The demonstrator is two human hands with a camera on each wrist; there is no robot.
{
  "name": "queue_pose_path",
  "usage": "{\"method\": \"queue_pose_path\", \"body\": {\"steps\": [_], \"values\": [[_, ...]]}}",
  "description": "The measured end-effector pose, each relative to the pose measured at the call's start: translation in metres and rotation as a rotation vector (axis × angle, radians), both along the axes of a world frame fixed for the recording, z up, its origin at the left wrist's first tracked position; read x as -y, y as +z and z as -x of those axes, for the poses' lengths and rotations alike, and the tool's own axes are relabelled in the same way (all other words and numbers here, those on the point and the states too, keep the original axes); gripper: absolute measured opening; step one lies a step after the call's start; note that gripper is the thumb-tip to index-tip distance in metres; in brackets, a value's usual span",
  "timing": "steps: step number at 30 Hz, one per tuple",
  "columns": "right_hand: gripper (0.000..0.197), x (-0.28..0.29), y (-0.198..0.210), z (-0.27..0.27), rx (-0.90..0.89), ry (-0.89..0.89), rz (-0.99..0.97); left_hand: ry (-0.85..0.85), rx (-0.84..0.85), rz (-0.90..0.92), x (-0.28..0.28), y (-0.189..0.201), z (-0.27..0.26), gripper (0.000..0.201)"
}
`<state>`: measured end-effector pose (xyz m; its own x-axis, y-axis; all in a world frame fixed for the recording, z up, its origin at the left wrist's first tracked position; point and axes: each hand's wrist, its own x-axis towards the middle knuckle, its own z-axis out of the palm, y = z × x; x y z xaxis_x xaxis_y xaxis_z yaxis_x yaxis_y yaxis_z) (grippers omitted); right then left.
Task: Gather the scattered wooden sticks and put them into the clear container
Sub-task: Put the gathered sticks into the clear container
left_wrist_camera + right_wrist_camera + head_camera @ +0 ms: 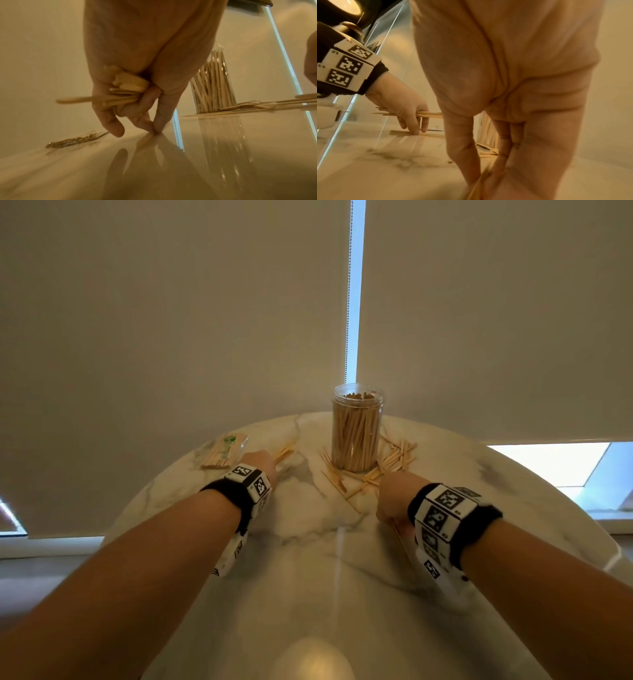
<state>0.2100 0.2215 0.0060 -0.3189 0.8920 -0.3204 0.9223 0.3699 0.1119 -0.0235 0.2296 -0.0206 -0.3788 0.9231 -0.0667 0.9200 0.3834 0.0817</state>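
The clear container stands upright at the far side of the marble table, packed with wooden sticks. Loose sticks lie to its right, in front of it and to its left. My left hand grips a bundle of sticks in its palm, while its thumb and forefinger pinch a stick lying on the table. My right hand is in front of the container, fingers curled around a thin stick that juts back toward me; this stick also shows in the right wrist view.
A clear packet of sticks lies at the table's far left edge. Roller blinds with a bead chain hang right behind the table. The table edge curves away on both sides.
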Motion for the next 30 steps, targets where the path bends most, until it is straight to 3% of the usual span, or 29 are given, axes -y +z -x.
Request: {"method": "queue_pose_path", "body": {"steps": [2,5,9,14,18,20,26,28,30], "values": [[0.020,0.010,-0.003,-0.002,0.046,0.008,0.022,-0.021,0.002,-0.006,0.014,0.002,-0.013,0.027],[0.033,0.032,-0.006,-0.005,0.048,0.022,0.028,-0.065,0.012,0.027,0.034,0.000,-0.031,0.028],[0.031,0.056,-0.009,-0.013,0.006,0.013,-0.008,-0.031,0.147,-0.059,0.060,0.004,-0.045,0.030],[0.031,0.079,-0.009,-0.026,-0.063,-0.029,-0.025,-0.019,0.534,-0.259,0.092,0.004,-0.068,0.030],[0.032,0.093,-0.008,-0.033,-0.091,-0.073,0.025,-0.012,0.914,-0.246,0.118,0.001,-0.087,0.025],[0.020,0.097,-0.007,-0.038,-0.128,-0.105,0.051,-0.005,1.122,-0.228,0.131,0.002,-0.095,0.022],[0.020,0.101,-0.005,-0.052,-0.594,-0.273,0.168,0.035,1.343,-0.237,0.150,0.008,-0.111,0.015],[0.011,0.103,0.001,-0.050,-0.741,-0.266,0.173,0.076,1.370,-0.210,0.154,0.011,-0.114,0.019],[0.003,0.106,0.008,-0.044,-1.007,-0.295,0.203,0.071,1.378,-0.205,0.156,0.011,-0.118,0.020]]}}
